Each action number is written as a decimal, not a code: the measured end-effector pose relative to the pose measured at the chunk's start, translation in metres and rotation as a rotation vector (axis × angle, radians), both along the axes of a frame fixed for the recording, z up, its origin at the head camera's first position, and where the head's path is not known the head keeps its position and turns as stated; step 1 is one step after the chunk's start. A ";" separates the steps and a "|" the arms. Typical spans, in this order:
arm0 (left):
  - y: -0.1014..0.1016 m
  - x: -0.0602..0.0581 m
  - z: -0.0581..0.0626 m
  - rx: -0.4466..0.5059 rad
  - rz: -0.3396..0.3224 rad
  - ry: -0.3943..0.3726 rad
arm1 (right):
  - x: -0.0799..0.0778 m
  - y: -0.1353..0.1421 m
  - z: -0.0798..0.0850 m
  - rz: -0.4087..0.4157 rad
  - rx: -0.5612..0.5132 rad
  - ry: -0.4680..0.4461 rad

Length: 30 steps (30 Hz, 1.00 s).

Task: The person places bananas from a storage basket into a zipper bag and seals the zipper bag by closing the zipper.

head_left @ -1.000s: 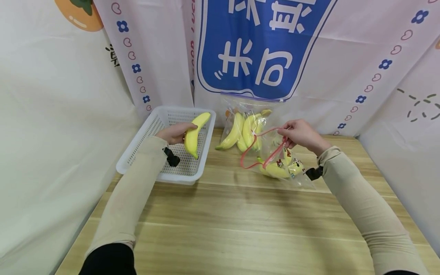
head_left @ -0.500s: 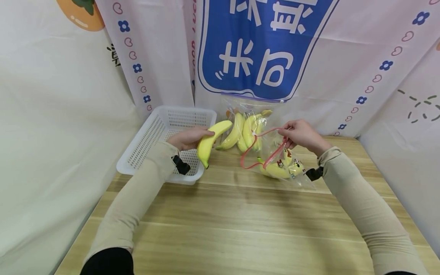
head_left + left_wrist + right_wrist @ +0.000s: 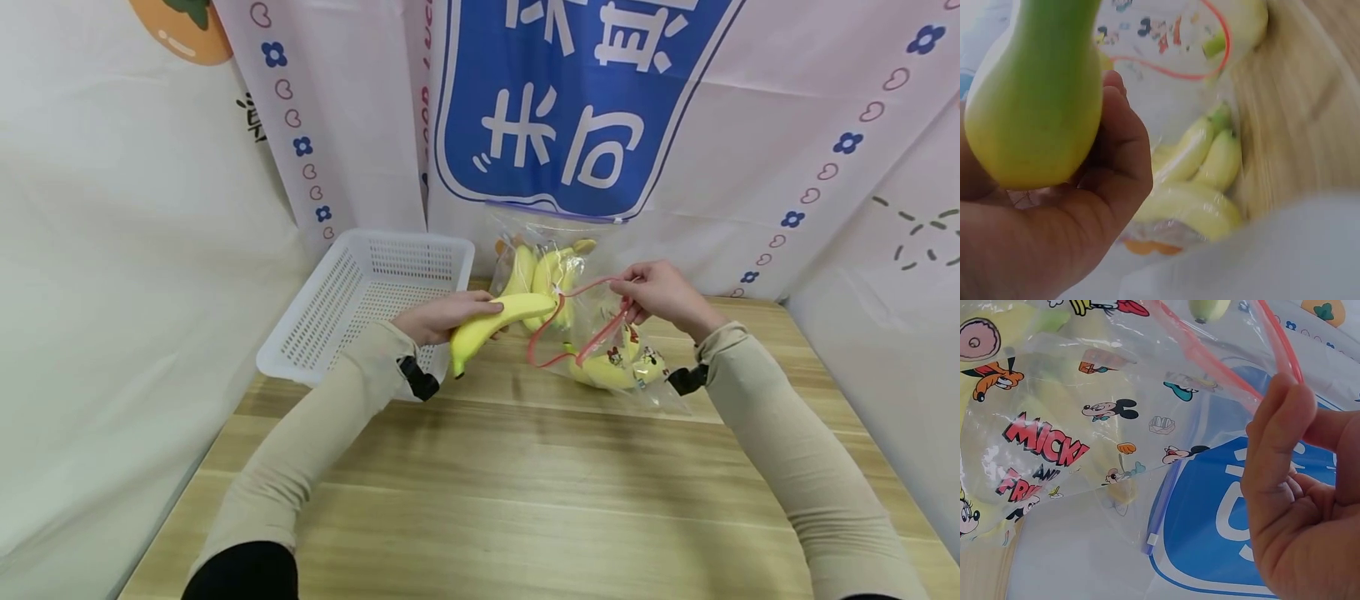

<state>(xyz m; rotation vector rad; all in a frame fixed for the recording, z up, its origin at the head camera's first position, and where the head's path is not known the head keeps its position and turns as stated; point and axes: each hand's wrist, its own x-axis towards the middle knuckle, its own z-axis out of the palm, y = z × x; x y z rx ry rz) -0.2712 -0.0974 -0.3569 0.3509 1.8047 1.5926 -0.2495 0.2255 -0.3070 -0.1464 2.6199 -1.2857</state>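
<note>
A yellow banana (image 3: 498, 321) with a greenish end lies in the grip of my left hand (image 3: 442, 318), its far tip overlapping the mouth of a clear zip bag in the head view. Close up in the left wrist view, the banana (image 3: 1038, 106) has fingers wrapped round it. My right hand (image 3: 660, 296) pinches the red zip edge (image 3: 600, 337) of that bag, which stands open toward the left. Cartoon prints cover the bag (image 3: 1054, 437), and a banana (image 3: 603, 373) shows inside it.
Behind, a second clear bag with a purple zip (image 3: 555, 212) holds several bananas (image 3: 551, 271) against the printed cloth backdrop (image 3: 360, 108). At left stands a white perforated basket (image 3: 367, 292) on the wooden table (image 3: 510, 500).
My left hand has carried the banana from over the basket rightward to the red-zip bag's mouth, turning it more level. The right hand and bag have stayed in place.
</note>
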 end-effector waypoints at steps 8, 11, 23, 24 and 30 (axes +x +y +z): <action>0.013 0.007 0.001 0.058 -0.019 -0.066 | 0.002 0.002 0.002 -0.011 -0.028 -0.015; 0.017 0.009 0.001 0.067 -0.053 -0.059 | 0.003 0.002 0.002 -0.012 -0.032 -0.012; 0.039 0.008 -0.008 0.096 -0.120 -0.036 | 0.004 0.000 0.002 -0.002 -0.036 -0.005; 0.040 0.008 -0.008 0.100 -0.116 -0.042 | 0.004 0.000 0.002 -0.001 -0.038 -0.006; 0.052 0.006 -0.011 0.120 -0.117 -0.062 | 0.004 0.001 0.003 -0.004 -0.038 -0.008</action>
